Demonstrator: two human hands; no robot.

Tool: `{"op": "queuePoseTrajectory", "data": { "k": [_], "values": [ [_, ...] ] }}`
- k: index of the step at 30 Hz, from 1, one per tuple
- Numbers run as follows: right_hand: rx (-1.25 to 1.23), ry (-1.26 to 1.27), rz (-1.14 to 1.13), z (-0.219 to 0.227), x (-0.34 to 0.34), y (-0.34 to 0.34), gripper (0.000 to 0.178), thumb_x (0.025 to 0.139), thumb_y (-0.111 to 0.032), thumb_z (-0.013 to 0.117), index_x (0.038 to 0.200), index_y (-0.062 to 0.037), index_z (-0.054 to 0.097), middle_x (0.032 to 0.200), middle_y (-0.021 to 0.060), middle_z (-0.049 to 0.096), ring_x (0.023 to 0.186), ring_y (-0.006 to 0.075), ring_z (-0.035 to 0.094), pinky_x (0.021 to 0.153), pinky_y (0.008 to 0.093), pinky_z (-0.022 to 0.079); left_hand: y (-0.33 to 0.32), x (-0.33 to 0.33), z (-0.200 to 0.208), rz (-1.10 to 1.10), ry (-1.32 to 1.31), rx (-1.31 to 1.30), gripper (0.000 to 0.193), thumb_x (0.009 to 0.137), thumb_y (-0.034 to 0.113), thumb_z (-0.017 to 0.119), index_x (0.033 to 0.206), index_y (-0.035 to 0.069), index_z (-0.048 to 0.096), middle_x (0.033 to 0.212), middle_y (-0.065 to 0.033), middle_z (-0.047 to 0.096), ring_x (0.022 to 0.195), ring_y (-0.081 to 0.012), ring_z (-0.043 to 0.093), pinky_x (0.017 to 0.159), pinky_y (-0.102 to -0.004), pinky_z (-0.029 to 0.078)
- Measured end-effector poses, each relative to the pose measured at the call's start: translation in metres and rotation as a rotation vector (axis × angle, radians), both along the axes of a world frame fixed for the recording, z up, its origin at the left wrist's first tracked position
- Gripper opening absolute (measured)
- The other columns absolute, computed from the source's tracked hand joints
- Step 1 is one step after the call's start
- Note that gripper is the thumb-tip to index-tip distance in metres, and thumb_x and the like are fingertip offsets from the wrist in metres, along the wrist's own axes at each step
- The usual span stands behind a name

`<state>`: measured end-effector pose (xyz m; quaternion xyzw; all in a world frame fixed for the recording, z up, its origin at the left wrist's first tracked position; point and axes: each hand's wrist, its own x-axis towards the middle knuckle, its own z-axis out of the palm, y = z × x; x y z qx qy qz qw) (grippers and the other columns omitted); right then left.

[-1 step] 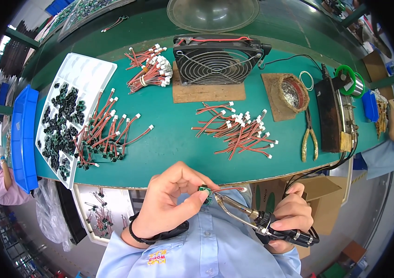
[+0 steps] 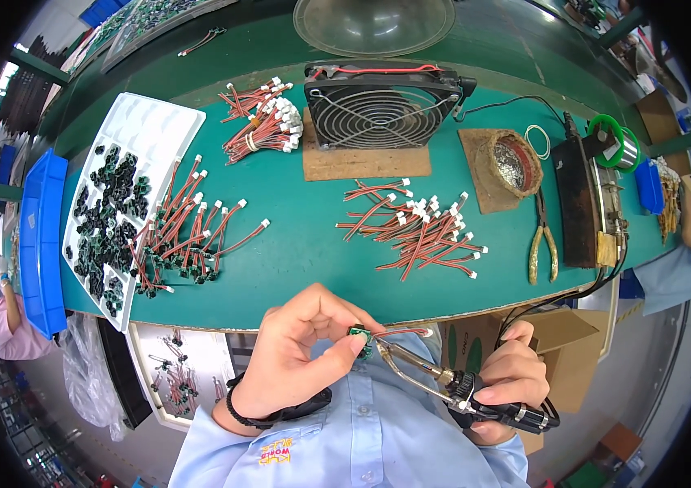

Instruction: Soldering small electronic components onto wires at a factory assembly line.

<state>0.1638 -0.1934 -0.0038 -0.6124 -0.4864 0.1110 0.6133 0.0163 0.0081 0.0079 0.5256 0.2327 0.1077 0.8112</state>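
Between thumb and fingers, my left hand (image 2: 306, 346) pinches a small green circuit board (image 2: 357, 333). A short red-and-black wire lead (image 2: 402, 331) with a white connector at its free end reaches right from the board. My right hand (image 2: 512, 381) is closed round the black handle of a soldering iron (image 2: 461, 390), which has a thin metal tube running beside its barrel. The iron's tip is at the board's right edge, by the wire ends; whether it touches is too small to tell. Both hands are in front of the bench's near edge.
On the green bench (image 2: 297, 268) lie loose wire leads (image 2: 415, 228), a bundle of leads (image 2: 264, 134) and wired boards (image 2: 191, 244). A white tray (image 2: 175, 122) holds small boards. Behind stands a fan (image 2: 382, 106); rightward are a round tin (image 2: 512, 163), pliers (image 2: 542, 244) and a solder spool (image 2: 626, 150).
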Motion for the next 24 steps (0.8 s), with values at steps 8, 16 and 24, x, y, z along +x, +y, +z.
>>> {"op": "queuePoseTrajectory", "data": {
  "k": [8, 16, 24],
  "values": [
    [-0.005, 0.000, 0.003, -0.0013, -0.0002, 0.0010, 0.029, 0.062, -0.038, 0.076, 0.081, -0.0161, 0.069, 0.062, -0.0017, 0.059, 0.055, 0.0129, 0.051, 0.072, 0.0328, 0.030, -0.0020, 0.0005, -0.0010, 0.001, -0.014, 0.000, 0.012, 0.080, -0.004, 0.054, 0.088, 0.002, 0.047, 0.093, -0.0191, 0.062, 0.090, -0.0209, 0.060, 0.082, -0.0330, 0.045],
    [-0.014, -0.013, 0.017, -0.0040, 0.0017, -0.0015, 0.030, 0.062, -0.038, 0.076, 0.081, -0.0158, 0.069, 0.063, -0.0017, 0.060, 0.055, 0.0129, 0.052, 0.072, 0.0329, 0.031, -0.0018, 0.0007, -0.0005, -0.014, 0.018, 0.028, 0.011, 0.080, -0.003, 0.056, 0.087, 0.002, 0.048, 0.092, -0.0181, 0.062, 0.089, -0.0199, 0.060, 0.081, -0.0317, 0.045],
    [0.000, -0.038, 0.017, -0.0037, 0.0043, -0.0047, 0.033, 0.063, -0.039, 0.076, 0.084, -0.0153, 0.068, 0.063, -0.0008, 0.059, 0.055, 0.0136, 0.051, 0.072, 0.0332, 0.031, -0.0024, 0.0025, 0.0006, -0.020, 0.028, 0.030, 0.011, 0.080, -0.002, 0.056, 0.087, 0.002, 0.048, 0.092, -0.0179, 0.063, 0.088, -0.0190, 0.060, 0.080, -0.0307, 0.044]
  ]
}}
